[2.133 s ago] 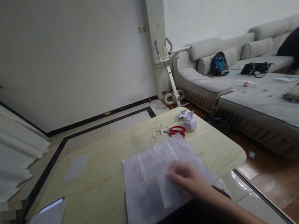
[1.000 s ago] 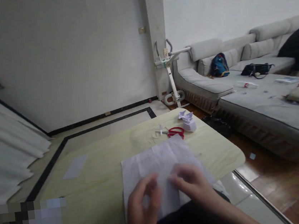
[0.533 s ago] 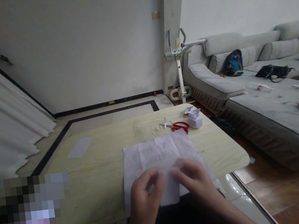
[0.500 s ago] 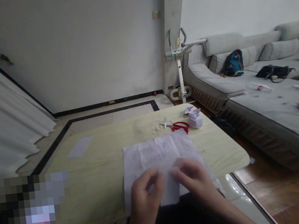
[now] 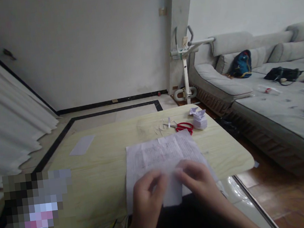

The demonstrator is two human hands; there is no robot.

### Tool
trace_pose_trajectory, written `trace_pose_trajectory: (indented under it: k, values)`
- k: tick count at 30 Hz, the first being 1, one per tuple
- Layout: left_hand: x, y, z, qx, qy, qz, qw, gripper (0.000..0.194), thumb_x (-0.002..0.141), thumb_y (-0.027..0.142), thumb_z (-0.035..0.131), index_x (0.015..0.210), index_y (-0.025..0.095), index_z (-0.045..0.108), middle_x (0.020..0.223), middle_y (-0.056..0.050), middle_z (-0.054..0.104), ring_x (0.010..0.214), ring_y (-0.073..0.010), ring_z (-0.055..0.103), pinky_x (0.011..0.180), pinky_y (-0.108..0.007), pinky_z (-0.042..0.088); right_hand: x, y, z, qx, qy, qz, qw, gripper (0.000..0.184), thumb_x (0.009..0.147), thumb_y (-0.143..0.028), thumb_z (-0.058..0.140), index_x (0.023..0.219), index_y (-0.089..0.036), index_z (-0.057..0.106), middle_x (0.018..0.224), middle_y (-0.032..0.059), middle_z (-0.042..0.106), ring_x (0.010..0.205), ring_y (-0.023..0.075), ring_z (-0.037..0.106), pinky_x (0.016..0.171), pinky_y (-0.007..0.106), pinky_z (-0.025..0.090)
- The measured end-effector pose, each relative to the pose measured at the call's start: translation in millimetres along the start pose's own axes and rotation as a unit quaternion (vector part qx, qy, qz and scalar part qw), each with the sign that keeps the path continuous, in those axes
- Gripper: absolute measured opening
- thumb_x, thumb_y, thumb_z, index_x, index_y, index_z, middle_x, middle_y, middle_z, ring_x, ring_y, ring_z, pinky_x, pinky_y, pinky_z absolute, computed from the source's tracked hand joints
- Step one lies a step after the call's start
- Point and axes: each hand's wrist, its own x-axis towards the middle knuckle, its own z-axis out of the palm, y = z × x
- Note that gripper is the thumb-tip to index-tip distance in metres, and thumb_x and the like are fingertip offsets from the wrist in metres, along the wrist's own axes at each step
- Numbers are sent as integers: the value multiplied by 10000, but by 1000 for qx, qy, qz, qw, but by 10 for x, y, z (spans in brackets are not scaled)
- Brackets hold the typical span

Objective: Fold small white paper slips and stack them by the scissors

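White paper slip (image 5: 172, 193) pinched in both half-curled hands (image 5: 148, 187), over the printed sheet (image 5: 160, 152).

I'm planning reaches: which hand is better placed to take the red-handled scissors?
Probably the right hand: it is nearer the scissors, whose red handles lie on its side. The left hand lies farther off; both seem to hold the small paper.

Bench (image 5: 101, 178): pale wood-grain top. Printed sheet (image 5: 151, 154) at near edge. Red-handled scissors (image 5: 178, 127), thin scraps (image 5: 161, 131) beside, toward far edge. Folded paper (image 5: 199, 120) by far right corner. White slip (image 5: 82, 145) near left edge.
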Motion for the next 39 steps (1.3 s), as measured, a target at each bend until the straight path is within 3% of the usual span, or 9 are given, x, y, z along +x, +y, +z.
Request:
trace_pose_trajectory:
  k: [14, 28, 39]
  values:
    - [19, -62, 13, 1, -3, -1, 1000, 266, 848, 306, 566, 617, 190, 629, 552, 13, 610, 530, -143, 578, 480, -185, 472, 24, -3, 17, -10, 10, -2, 1000, 231, 822, -338, 649, 659, -180, 606, 621, -14, 543, 609, 142, 489, 570, 262, 385]
    - [21, -159, 56, -24, 51, 30, 998, 257, 866, 320, 597, 643, 197, 625, 579, 31, 568, 551, -142, 559, 498, -195, 454, 49, -15, 22, 18, 5, 5, 1000, 309, 852, -368, 640, 613, -173, 612, 581, -18, 541, 584, 139, 498, 570, 256, 404]
    - [-2, -319, 31, -30, -18, 23, 999, 224, 858, 358, 563, 709, 210, 639, 612, 10, 646, 609, -189, 651, 545, -223, 525, 52, 26, 26, -9, -2, -3, 1000, 358, 835, -386, 643, 550, -178, 582, 542, -32, 480, 560, 133, 452, 552, 259, 368]
